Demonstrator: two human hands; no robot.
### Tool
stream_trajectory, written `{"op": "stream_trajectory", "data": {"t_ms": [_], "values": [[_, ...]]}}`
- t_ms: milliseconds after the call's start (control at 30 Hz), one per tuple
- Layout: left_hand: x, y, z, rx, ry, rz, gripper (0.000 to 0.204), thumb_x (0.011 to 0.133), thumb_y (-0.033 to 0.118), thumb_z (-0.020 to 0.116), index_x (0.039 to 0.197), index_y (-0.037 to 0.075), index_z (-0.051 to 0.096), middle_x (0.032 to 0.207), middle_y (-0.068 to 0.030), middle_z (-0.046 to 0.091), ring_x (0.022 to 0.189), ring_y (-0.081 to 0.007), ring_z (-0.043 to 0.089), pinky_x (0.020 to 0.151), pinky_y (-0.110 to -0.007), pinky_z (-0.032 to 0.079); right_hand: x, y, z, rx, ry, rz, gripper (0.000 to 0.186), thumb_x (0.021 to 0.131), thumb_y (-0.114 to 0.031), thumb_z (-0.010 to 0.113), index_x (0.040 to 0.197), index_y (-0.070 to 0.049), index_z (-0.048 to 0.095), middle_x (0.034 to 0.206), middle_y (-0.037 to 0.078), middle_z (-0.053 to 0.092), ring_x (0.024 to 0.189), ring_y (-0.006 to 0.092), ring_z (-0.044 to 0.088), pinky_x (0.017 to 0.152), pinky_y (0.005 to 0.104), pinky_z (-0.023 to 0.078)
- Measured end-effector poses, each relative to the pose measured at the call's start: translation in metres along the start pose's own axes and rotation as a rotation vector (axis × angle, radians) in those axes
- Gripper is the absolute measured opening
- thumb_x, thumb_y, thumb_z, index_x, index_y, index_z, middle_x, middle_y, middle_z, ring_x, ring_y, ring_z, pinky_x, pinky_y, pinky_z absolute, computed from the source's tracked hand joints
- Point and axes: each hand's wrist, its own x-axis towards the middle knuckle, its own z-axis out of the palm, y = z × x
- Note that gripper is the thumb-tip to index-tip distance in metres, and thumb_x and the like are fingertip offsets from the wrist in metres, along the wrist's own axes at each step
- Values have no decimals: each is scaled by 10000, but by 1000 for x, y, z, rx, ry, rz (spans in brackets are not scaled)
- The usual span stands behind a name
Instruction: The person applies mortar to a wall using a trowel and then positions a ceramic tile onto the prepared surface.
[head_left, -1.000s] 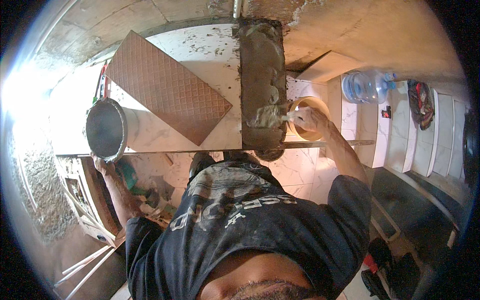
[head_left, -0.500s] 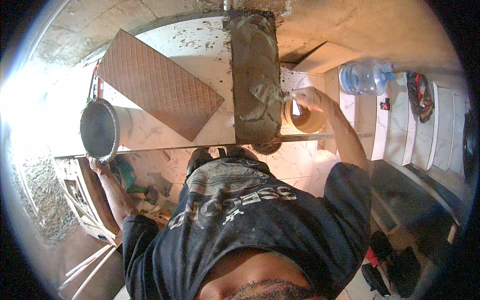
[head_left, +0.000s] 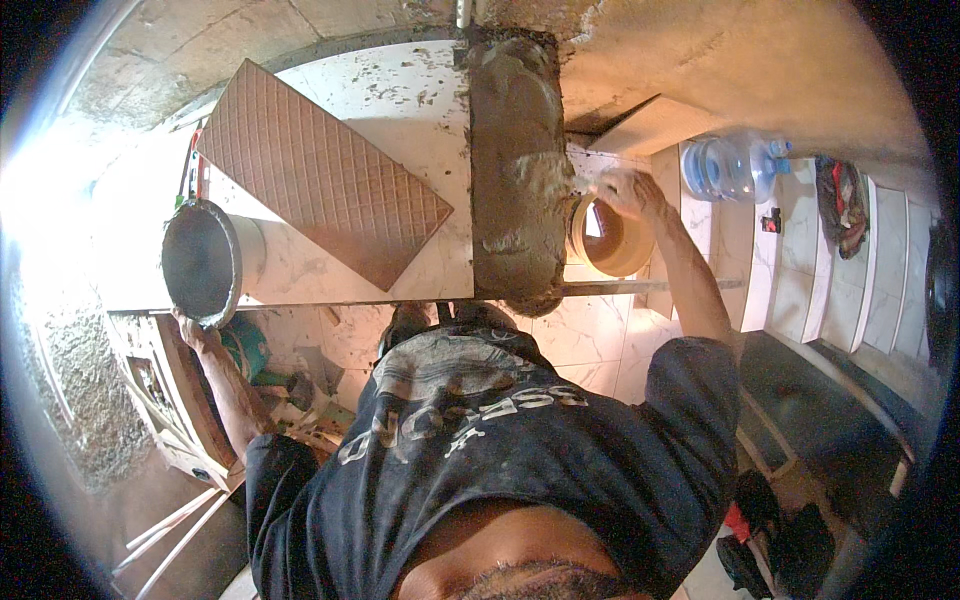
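Wet grey mortar [head_left: 515, 245] covers a strip running from the wall to the near edge of the tiled surface. My right hand [head_left: 627, 193] is closed around the handle of a trowel [head_left: 548, 178], whose mortar-coated blade rests over the strip's right side and is blurred. Below that hand stands a yellowish bucket [head_left: 618, 250]. On the left, my left hand [head_left: 192, 328] grips the near rim of a mortar-crusted bucket [head_left: 240, 262], tilted with its mouth toward me. A brown tile [head_left: 325, 175], ridged back up, lies between the bucket and the mortar.
White tiling [head_left: 420, 90] has mortar specks near the wall. A loose tile [head_left: 655, 125] leans at the right, near a clear blue water jug [head_left: 735, 168] by marble-look steps [head_left: 790, 250]. A wooden frame [head_left: 190, 390] and scraps stand low at the left.
My right hand has shifted slightly, and the trowel blade has moved up and toward the strip's right edge. The mortar's near end looks smoother. My left hand stays on the bucket rim.
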Motion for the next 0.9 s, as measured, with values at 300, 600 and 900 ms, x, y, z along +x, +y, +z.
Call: {"op": "stream_trajectory", "data": {"t_ms": [300,600,900], "values": [[-9,-7,-1,6,-4,10,332,841,93,399,1136,-19,502,1139,-117,511,1033,-228,500,929,-345,401,94,42,-34,0,155,52,345,882,-394,485,1067,-140,628,1004,150,634,922,324,605,781,416,476],[1,-4,-2,144,-83,26,335,847,102,392,1143,-13,499,1143,-115,510,1030,-226,502,928,-343,402,143,33,-38,541,105,398,389,915,-357,410,957,-27,612,735,163,612,615,274,624,555,412,503],[1,-100,-14,-62,45,121,224,797,83,507,998,23,585,1148,-132,553,1050,-281,524,930,-398,409,137,-31,-32,932,191,620,364,931,-352,357,987,-28,513,606,58,500,438,165,524,374,306,461]]}}
